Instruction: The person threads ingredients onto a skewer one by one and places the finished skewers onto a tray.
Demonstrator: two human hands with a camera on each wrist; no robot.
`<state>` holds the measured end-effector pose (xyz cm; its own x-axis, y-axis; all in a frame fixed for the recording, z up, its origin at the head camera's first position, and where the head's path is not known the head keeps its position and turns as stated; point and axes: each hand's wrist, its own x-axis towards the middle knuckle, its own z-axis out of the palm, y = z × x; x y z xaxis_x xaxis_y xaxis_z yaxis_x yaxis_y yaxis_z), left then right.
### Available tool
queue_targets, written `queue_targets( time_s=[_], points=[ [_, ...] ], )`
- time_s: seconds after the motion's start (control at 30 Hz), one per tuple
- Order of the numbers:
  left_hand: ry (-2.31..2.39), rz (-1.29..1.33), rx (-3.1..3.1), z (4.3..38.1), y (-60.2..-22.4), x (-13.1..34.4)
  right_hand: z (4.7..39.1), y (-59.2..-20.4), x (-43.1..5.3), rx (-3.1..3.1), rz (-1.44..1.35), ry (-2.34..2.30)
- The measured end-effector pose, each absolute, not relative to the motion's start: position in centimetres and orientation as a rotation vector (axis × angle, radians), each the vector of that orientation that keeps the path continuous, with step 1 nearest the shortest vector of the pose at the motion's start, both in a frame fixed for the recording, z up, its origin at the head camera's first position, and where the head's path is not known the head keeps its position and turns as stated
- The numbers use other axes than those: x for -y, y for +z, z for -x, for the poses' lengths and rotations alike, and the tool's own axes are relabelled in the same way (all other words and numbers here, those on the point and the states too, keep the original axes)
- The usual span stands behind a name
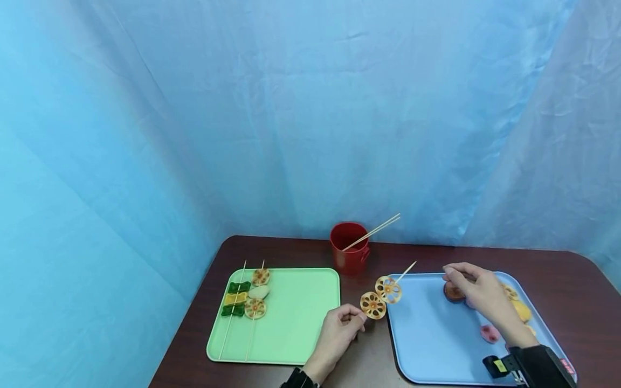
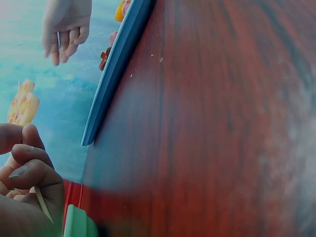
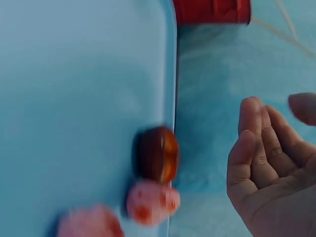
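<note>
My left hand [image 1: 337, 331] pinches a wooden skewer [image 1: 406, 271] between the two trays. Two lotus root slices [image 1: 373, 305] are threaded on it just past the fingertips, and the bare tip points up and to the right. In the left wrist view the skewer's lower end [image 2: 43, 205] comes out below the curled fingers. Over the blue tray [image 1: 422, 345] hovers my right hand [image 1: 485, 296], with fingers loosely bent and nothing between them. Nearest to it is a round brown mushroom-like piece [image 3: 160, 154]. Beside that piece lies a pink, red-spotted piece [image 3: 152, 202].
On the green tray [image 1: 301, 318] at left lie two filled skewers: one with green and yellow pieces [image 1: 236, 299], one with lotus slices and a pale piece [image 1: 259, 292]. A red cup [image 1: 349, 264] with bare skewers stands behind. Yellow pieces [image 1: 522, 311] lie at the blue tray's right.
</note>
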<state>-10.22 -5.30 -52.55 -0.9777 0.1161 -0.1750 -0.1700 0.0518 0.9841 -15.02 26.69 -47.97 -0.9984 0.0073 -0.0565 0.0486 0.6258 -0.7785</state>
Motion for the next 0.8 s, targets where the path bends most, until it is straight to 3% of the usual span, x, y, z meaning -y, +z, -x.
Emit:
queue_targets(
  time_s=[0.8],
  points=[
    [2.032, 0.08, -2.123, 10.1, -52.3, 5.6, 17.0, -49.4, -29.4, -2.916, 0.143, -0.721]
  ],
)
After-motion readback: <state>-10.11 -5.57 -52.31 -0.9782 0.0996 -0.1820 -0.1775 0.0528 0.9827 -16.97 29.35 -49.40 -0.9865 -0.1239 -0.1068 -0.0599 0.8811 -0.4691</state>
